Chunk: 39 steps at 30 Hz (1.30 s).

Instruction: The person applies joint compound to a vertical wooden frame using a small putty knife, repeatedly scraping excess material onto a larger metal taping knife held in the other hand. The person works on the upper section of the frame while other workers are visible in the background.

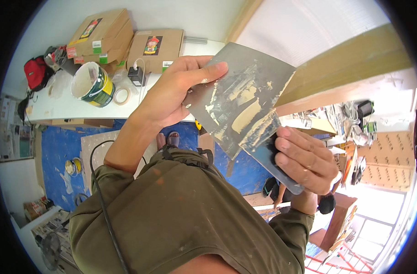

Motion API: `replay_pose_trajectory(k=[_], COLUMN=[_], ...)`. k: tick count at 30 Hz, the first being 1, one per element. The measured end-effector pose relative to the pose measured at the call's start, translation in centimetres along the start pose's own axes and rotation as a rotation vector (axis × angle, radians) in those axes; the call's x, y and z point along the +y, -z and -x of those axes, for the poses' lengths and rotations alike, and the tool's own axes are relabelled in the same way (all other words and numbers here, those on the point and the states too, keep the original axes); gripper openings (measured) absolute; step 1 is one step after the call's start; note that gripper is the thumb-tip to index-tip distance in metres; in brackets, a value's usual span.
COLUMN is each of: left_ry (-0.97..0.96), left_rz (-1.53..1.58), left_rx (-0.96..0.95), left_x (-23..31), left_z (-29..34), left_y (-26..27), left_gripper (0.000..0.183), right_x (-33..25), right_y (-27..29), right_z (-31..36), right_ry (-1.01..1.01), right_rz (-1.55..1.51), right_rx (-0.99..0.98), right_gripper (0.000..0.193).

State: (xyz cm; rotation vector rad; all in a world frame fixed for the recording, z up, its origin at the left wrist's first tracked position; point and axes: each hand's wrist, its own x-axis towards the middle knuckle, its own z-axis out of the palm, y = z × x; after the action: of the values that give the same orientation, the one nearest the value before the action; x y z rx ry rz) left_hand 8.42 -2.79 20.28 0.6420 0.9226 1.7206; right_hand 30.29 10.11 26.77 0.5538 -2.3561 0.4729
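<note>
Gripping a grey metal plate [242, 54] by its left side, the left hand [172, 89] has its thumb pressed on the upper face and its other fingers mostly out of sight behind. The plate stands tilted in front of the chest, smeared with cream paste [248, 118]. Below it, the right hand [306, 160] is clamped on a flat scraper [270, 166], fingers spread over its face; I can't see where that thumb sits. The scraper's paste-coated end overlaps the plate's lower right edge, and I'd judge the two to be touching.

For a clean gather, I'd set the scraper low, with its whole edge bearing evenly, and draw it in single, steady strokes. The outer smears look thin, so those want bringing inward before they dry. The left thumb is best left near the rim, out of the blade's path, and the plate held level enough that nothing slides onto the olive shirt [181, 205] or the black cable [103, 201] beneath.

Farther off, a green-and-yellow bucket [103, 90] sits on the white table [64, 107], with cardboard boxes [156, 51] behind it.
</note>
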Motion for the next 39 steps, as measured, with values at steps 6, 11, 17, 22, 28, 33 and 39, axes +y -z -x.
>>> replay_pose_trajectory(k=[6,11,17,22,28,33,39], left_ry=[-0.040,-0.060,-0.091,-0.085,-0.016,-0.026,-0.042], left_rz=[0.045,-0.080,-0.137,-0.091,0.008,0.009,-0.123], left_rx=[-0.041,0.040,0.106,0.139,0.037,0.084,0.034], left_x=[0.8,1.6,1.3,1.8,0.4,1.0,1.5], left_z=[0.4,0.9,0.5,0.2,-0.9,-1.1,-0.8], left_y=[1.7,1.1,1.0,1.6,3.3,3.2,3.5], left_gripper=[0.023,0.023,0.021,0.020,0.021,0.024,0.026], right_x=[1.0,2.1,3.4,4.6,3.8,3.1,3.6], right_y=[-0.8,-0.7,-1.1,0.0,-2.0,-2.0,-1.4], right_z=[0.6,-2.0,-4.4,-4.0,-2.5,-1.2,-3.0], right_ry=[0.021,0.044,0.110,0.028,0.049,0.044,0.081], right_rz=[-0.008,-0.121,-0.077,-0.253,-0.133,-0.005,-0.105], right_rx=[0.016,0.057,-0.170,-0.218,-0.018,-0.033,-0.017], right_gripper=[0.013,0.017,0.021,0.022,0.021,0.017,0.016])
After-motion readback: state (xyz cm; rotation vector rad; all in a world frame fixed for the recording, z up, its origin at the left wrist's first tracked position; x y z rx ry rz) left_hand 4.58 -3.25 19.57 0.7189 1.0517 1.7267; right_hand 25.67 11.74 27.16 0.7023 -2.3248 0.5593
